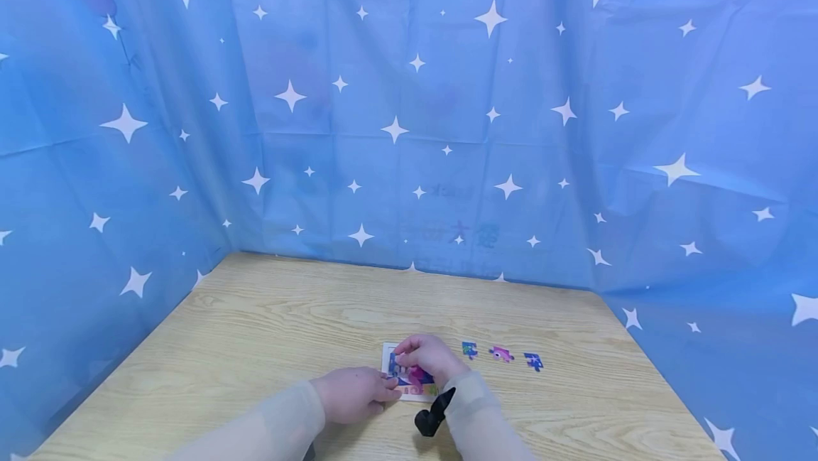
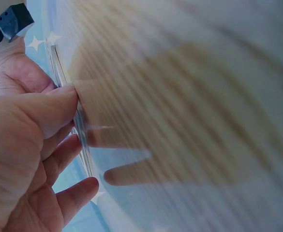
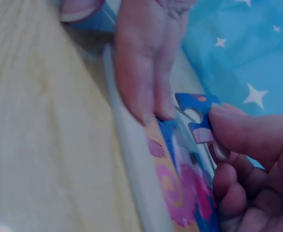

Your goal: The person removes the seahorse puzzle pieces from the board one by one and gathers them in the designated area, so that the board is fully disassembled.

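Between its thumb and fingers, my right hand (image 1: 429, 357) pinches a blue jigsaw piece (image 3: 205, 124) with a notch and a white-pink patch. The piece is held tilted at the far side of a jigsaw puzzle in a white-framed tray (image 3: 131, 166). Pink, orange and blue picture parts lie in the tray. From the left, my left hand (image 1: 351, 393) rests straight fingers (image 3: 136, 63) on the tray's edge and picture. Its thumb (image 2: 59, 106) touches the edge in the left wrist view. My right hand covers part of the tray in the head view.
Three loose jigsaw pieces lie in a row right of the tray: a blue-green piece (image 1: 469, 349), a pink piece (image 1: 501, 354) and a blue piece (image 1: 533, 361). The wooden table (image 1: 287, 305) meets a blue star-patterned curtain (image 1: 415, 91) at the back and sides.
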A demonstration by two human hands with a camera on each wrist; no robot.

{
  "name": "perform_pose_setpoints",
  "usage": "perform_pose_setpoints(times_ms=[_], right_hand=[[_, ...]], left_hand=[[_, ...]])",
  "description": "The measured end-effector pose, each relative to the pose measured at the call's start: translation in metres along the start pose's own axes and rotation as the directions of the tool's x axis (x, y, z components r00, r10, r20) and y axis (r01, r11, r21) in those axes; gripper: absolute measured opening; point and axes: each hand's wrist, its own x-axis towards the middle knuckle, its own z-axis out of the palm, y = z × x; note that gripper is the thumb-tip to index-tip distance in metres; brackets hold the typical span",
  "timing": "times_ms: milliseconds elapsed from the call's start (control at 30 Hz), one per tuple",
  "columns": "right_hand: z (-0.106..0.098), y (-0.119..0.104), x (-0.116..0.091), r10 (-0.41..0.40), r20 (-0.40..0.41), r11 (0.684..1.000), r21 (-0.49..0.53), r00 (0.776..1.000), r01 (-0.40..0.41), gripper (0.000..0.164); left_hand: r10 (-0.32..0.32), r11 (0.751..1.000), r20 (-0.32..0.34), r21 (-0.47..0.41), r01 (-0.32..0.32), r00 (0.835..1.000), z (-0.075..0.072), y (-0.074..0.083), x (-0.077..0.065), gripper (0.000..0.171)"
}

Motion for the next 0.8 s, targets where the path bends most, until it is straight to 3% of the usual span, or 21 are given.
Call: perform_pose_setpoints(times_ms=[267,533,800], right_hand=[[-0.014,0.001,0.005,-0.016,0.039,0.997,0.082,0.999,0.013,0.017],[-0.032,0.002,0.003,-0.025,0.038,1.0,0.006,0.999,0.025,0.015],[-0.06,0.011,-0.007,-0.038,-0.03,0.997,-0.061,0.999,0.036,0.017]], left_hand=[[-0.016,0.999,-0.012,0.033,0.016,1.0,0.001,0.002,-0.001,0.037],[-0.02,1.0,-0.008,0.021,0.02,1.0,0.001,0.002,-0.001,0.038],[-0.04,0.999,0.017,0.008,0.04,0.999,0.001,0.002,-0.001,0.039]])
